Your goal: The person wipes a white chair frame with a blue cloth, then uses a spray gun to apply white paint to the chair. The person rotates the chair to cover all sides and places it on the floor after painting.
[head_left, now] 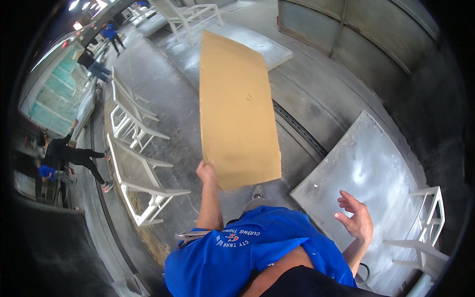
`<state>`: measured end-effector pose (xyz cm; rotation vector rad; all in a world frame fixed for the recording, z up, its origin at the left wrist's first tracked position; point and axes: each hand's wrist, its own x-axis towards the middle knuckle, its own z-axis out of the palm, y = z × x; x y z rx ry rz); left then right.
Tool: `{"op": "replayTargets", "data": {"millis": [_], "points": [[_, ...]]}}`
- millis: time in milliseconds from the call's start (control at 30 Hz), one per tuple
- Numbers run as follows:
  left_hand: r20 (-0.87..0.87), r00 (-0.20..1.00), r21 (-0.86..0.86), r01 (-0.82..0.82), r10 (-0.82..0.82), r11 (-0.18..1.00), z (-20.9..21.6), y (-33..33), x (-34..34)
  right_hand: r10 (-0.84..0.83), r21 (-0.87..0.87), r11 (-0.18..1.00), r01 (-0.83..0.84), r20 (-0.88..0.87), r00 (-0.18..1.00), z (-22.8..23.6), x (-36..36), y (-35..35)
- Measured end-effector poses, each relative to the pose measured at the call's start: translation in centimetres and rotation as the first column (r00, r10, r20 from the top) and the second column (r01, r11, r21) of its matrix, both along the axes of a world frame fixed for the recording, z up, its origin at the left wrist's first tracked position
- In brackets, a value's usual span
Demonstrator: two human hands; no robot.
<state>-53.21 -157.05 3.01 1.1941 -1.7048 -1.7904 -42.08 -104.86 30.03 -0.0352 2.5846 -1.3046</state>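
Note:
A large flat sheet of brown cardboard is held up in front of me, long side pointing away. My left hand grips its near left corner, the thumb on top and the other fingers hidden beneath. My right hand is raised apart from the sheet, above a grey metal-looking board at the right. Its fingers are spread and slightly bent, and nothing is in them.
White chair frames stand in a row on the left. Another white chair is on a grey platform ahead, and a white frame is at the lower right. A floor rail runs between. Several people are at the left.

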Motion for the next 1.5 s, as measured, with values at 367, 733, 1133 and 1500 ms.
{"op": "replayTargets", "data": {"millis": [367, 733, 1133, 1500], "points": [[0.207, 0.903, -0.730, -0.115, 0.378, 0.674, 16.9, -28.0, -33.4, -0.147, 0.134, 0.980, 0.145, 0.003, 0.989, 2.0, -4.3, -7.7], [0.554, 0.508, 0.028, 0.781, -0.660, 0.624, -15.4, 4.3, -21.8, -0.241, 0.054, 0.970, 0.238, 0.063, 0.969, 1.6, -3.7, -9.0], [0.585, 0.527, -0.212, 0.833, -0.617, 0.511, -18.4, 7.5, -10.4, -0.208, 0.007, 0.978, 0.208, 0.095, 0.974, 1.0, 0.0, -5.2], [0.631, 0.170, 0.009, 0.974, -0.757, 0.227, -15.6, -3.9, 0.5, 0.091, 0.018, 0.996, -0.090, -0.052, 0.995, -1.6, -6.3, -9.1]]}}
